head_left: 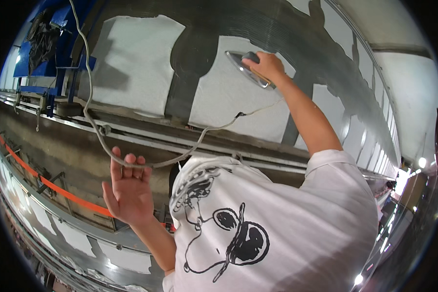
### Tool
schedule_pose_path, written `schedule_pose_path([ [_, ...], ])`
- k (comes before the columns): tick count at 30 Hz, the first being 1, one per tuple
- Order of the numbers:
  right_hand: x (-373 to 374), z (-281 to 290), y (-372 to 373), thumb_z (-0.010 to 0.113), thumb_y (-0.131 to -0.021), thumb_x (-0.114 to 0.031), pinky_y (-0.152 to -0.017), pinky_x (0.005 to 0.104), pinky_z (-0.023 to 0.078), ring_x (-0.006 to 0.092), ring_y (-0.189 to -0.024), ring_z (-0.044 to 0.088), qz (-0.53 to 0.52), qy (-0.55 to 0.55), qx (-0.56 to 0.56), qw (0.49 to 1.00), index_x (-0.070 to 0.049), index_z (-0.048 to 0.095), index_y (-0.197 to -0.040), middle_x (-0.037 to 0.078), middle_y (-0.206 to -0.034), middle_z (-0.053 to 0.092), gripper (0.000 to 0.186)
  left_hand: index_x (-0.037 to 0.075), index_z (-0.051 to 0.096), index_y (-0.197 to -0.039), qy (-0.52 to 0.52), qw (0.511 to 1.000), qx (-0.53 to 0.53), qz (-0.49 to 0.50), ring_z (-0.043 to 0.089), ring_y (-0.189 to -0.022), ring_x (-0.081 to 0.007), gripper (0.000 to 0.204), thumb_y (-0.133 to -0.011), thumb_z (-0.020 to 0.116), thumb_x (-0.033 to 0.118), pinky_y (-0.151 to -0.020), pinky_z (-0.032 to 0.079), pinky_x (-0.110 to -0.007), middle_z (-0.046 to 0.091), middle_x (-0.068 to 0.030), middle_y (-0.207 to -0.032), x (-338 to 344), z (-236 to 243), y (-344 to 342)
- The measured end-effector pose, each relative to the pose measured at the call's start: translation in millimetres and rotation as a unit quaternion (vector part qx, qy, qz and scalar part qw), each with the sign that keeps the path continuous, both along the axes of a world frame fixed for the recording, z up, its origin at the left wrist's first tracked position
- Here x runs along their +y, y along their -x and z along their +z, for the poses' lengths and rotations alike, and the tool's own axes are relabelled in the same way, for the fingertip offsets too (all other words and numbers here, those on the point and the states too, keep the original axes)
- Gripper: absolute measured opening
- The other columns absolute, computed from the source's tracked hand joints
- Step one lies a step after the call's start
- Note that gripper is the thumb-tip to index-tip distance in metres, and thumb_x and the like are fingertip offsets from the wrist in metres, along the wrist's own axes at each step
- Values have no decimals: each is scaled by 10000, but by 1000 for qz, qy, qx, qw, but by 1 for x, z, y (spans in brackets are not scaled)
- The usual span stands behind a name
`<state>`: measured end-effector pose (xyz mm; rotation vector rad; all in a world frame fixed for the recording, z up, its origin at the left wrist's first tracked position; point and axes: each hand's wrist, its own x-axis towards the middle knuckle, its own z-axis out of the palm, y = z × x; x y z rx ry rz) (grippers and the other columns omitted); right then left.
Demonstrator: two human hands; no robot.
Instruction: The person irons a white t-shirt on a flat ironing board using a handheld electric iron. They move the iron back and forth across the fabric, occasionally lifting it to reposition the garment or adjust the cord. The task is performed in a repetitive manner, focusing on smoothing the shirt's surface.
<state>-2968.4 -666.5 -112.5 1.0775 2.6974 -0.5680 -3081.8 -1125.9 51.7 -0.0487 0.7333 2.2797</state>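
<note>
My right hand (pixel 267 66) is closed around the dark handle of a clothes iron (pixel 246 66) with a shiny metal body. The iron rests on a white fabric panel (pixel 228 92) with curved cut-outs, lying flat on the dark table. My left hand (pixel 134 190) is held away from the table's near edge, palm up, with the thumb apart and the fingers loosely stretched. A grey cord (pixel 175 159) lies across those fingers. From there it runs up to the left and also rightward, where a thinner lead continues toward the iron.
Another white fabric panel (pixel 129 63) lies to the left on the dark table (pixel 192 53), with more pieces (pixel 328 104) to the right. A blue metal frame (pixel 53 73) stands at far left. Rails (pixel 146 134) line the near edge. An orange bar (pixel 65 192) crosses lower left.
</note>
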Motion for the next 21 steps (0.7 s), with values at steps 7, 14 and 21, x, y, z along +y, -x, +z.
schedule_pose_path([
  [7, 49, -13, 42, 541, -815, -733, -819, 459, 545, 373, -980, 683, -63, -60, -56, 995, -53, 689, -1041, 199, -1020, 713, 732, 10, 212, -1532, 33, 998, -30, 50, 454, -1282, -339, 727, -1007, 406, 474, -1060, 400, -465, 502, -194, -1351, 17, -5, 4],
  [14, 13, -4, 19, 556, -818, -736, -770, 450, 542, 359, -927, 691, -29, -39, -42, 998, -68, 694, -1019, 180, -969, 722, 710, 11, 236, -1528, 37, 999, 23, 4, 463, -1278, -309, 721, -1008, 411, 478, -1056, 395, -439, 501, -173, -1377, 11, 9, 33],
  [21, -106, -5, -42, 574, -823, -700, -689, 474, 539, 361, -784, 689, 53, 42, -32, 997, -69, 667, -839, 170, -799, 700, 638, 15, 260, -1521, -11, 998, 48, -35, 469, -1267, -281, 699, -1007, 440, 454, -1057, 387, -408, 509, -157, -1374, -17, 21, 63],
])
